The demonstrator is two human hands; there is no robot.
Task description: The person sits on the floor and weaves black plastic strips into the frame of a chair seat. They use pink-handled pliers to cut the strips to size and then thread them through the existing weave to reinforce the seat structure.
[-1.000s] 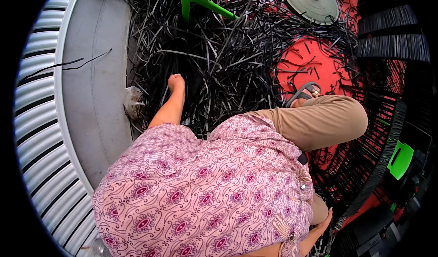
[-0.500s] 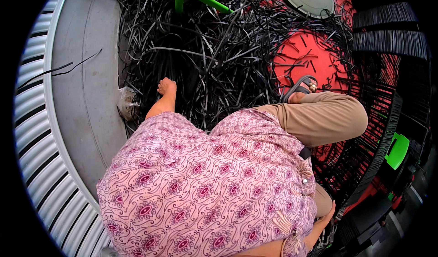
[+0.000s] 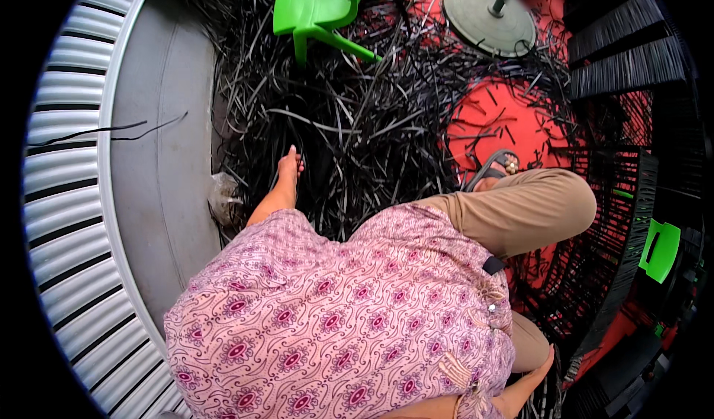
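Observation:
Loose black flat strips [image 3: 372, 151] lie in a thick tangled heap in front of me. My left hand [image 3: 290, 165] is low over the left part of this heap, its thumb pointing away from me and its fingers curled in. What the fingers hold, if anything, is lost against the dark strips. At the lower right, beside my trouser leg [image 3: 526, 341], part of my right forearm and my right hand [image 3: 541, 374] show. The fingers there are hidden.
A grey panel and a white slatted surface [image 3: 67, 162] run along the left. A green plastic chair [image 3: 316, 6] and a round grey stand base [image 3: 487, 21] are at the far side. Black woven frames [image 3: 602, 218] stand at the right. Red flooring [image 3: 513, 118] carries short strip offcuts.
The view has tilted, showing more of the green chair and stand base. My left hand has turned, so the thumb now points up the picture with the fingers curled beside it.

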